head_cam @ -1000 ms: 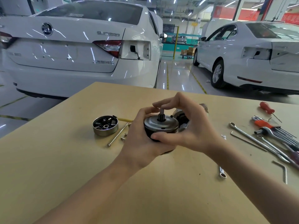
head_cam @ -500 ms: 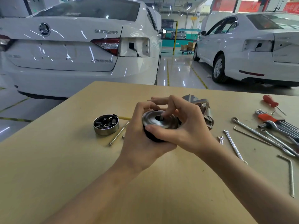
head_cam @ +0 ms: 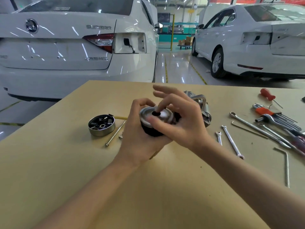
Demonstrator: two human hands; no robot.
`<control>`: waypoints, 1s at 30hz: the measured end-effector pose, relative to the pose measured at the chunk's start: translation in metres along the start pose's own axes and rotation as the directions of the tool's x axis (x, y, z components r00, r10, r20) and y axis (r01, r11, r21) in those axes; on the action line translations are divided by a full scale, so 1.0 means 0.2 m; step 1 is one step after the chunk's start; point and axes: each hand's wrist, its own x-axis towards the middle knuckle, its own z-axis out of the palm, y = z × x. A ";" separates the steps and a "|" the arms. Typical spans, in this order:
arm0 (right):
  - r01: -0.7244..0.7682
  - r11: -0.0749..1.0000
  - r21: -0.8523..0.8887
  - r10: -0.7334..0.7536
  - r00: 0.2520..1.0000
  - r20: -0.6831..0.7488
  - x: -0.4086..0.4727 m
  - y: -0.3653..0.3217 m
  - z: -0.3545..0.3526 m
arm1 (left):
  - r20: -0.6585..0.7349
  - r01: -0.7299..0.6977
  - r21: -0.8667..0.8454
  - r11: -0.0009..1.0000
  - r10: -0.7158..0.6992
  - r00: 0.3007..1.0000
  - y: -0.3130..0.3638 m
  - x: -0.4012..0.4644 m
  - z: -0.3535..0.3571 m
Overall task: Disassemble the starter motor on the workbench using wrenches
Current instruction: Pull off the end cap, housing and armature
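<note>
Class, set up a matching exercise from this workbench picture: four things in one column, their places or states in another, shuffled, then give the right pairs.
Things:
1. motor body
2. round metal cap
3. red-handled screwdriver
4. long bolt

Places or states:
A. lying at the far right of the workbench
B. gripped in the left hand
C. lying flat between the cap and the left hand
D. standing open side up, left of the hands

Pairs: 1-B, 2-D, 3-A, 4-C
</note>
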 end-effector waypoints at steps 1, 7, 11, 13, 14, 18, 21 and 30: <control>-0.057 0.995 0.081 0.064 0.994 -0.086 -0.01 0.01 -0.01 | -0.007 0.019 -0.008 1.000 -0.019 1.000 -0.01 0.00 0.00; -0.436 0.824 0.361 0.418 0.899 0.131 -0.18 0.06 -0.11 | -0.041 0.146 -0.137 0.980 -0.153 0.987 -0.06 0.02 -0.07; -0.444 0.889 0.107 0.394 0.864 0.313 -0.23 0.06 -0.04 | -0.038 0.173 -0.209 0.962 -0.185 0.982 -0.06 0.02 -0.09; -0.519 0.850 0.091 0.465 0.820 0.333 -0.24 0.05 0.02 | -0.036 0.191 -0.261 0.946 -0.207 0.978 -0.08 0.02 -0.09; -0.547 0.831 0.099 0.488 0.803 0.343 -0.25 0.04 0.05 | -0.039 0.201 -0.285 0.937 -0.221 0.975 -0.08 0.02 -0.10; -0.563 0.816 0.129 0.505 0.804 0.315 -0.24 0.04 0.11 | -0.050 0.241 -0.394 0.887 -0.282 0.958 -0.09 0.04 -0.10; -0.570 0.812 0.123 0.525 0.807 0.272 -0.23 0.05 0.13 | -0.091 0.235 -0.420 0.877 -0.299 0.950 -0.09 0.05 -0.12; -0.617 0.774 0.139 0.588 0.783 0.200 -0.25 0.05 0.12 | -0.295 0.081 -0.652 0.754 -0.350 0.889 -0.01 0.21 -0.43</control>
